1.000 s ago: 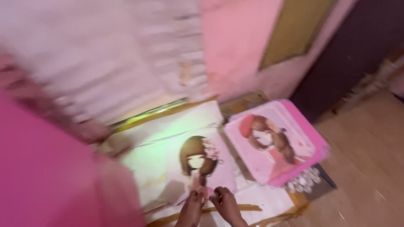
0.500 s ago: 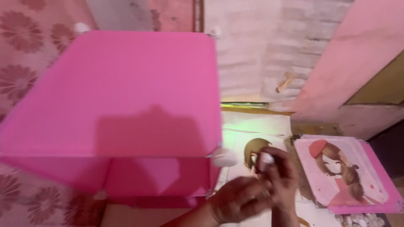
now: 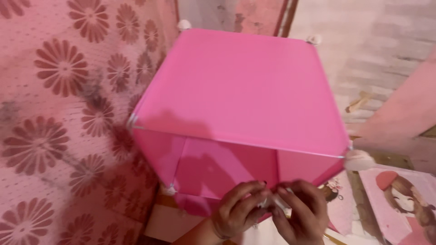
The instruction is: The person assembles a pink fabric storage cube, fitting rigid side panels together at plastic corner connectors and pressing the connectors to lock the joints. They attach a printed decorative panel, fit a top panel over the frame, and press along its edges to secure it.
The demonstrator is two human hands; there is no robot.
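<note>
Head view: a bright pink cube-shaped storage box of thin plastic panels (image 3: 240, 90) fills the middle of the scene, its open face turned toward the near side and its flat top panel sloping away to the far side. No long axis stands out, as the sides look about equal. White round plastic corner connectors (image 3: 359, 159) sit at its corners. At the near lower edge of the opening, the left hand (image 3: 236, 213) and the right hand (image 3: 299, 218) meet, fingers curled and pinched together on a small pale piece (image 3: 272, 202) at the rim; what that piece is cannot be told. A pink wall covering with dark red flower prints (image 3: 59, 113) lies left. At near right lies a pink panel printed with a cartoon girl in a red beret (image 3: 404, 199).
</note>
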